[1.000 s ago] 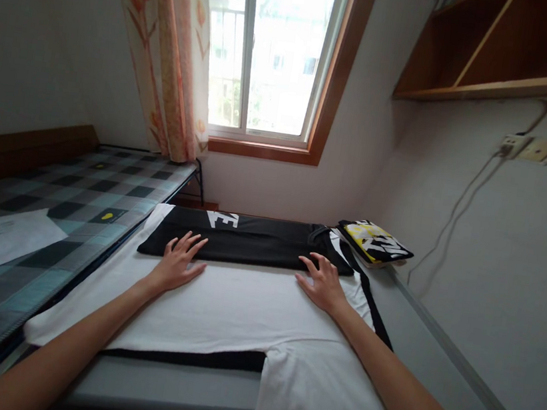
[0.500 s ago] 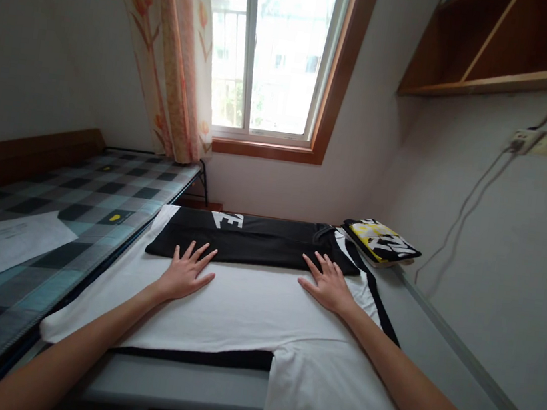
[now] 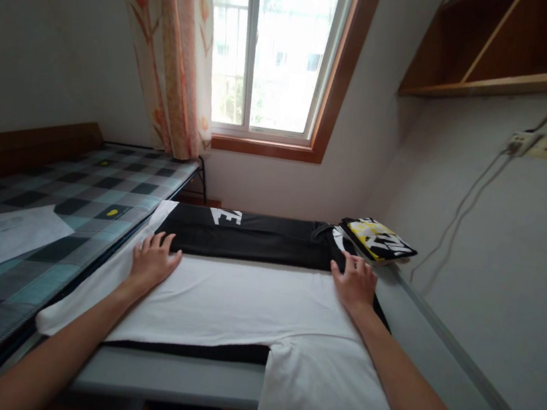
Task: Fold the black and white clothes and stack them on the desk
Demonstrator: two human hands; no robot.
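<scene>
A garment (image 3: 230, 307) lies spread over the grey table, its white inner side up and a short sleeve (image 3: 324, 393) hanging toward the near right. Its far part is folded over into a black strip (image 3: 259, 240) with white lettering, and a dark cord shows at its right end. My left hand (image 3: 154, 262) rests at the strip's left end, fingers bent and a little apart, thumb out. At the right end lies my right hand (image 3: 354, 284), its fingers over the cloth edge and the thumb apart. Neither hand visibly pinches the fabric.
A folded black, yellow and white garment (image 3: 379, 240) sits at the table's far right corner. Left of the grey table (image 3: 170, 380) is a bed with a checked mattress (image 3: 10, 251) and papers (image 3: 12, 238). A wooden shelf (image 3: 500, 87) and a socket (image 3: 523, 142) with cables are on the right wall.
Both hands have slid outward along the folded black strip, the left one leftward and the right one rightward, to its ends. Their fingers are more bent than before.
</scene>
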